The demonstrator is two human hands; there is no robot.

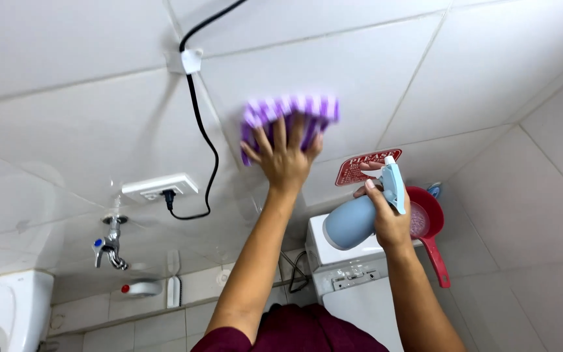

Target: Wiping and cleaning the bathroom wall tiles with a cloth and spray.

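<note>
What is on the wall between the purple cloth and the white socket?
In the head view, a black cable hangs down the white tiled wall between the purple cloth under the left hand and the white socket.

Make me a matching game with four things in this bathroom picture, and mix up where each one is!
Things:
1. striped purple and white cleaning cloth
2. pale blue plastic spray bottle
3. red plastic dipper with a long handle
4. black power cable

Places:
A. on the white toilet tank
B. pressed on the white wall tiles by the left hand
C. running down the wall to the white socket
D. held in the right hand

Pairs: 1-B, 2-D, 3-A, 4-C
</note>
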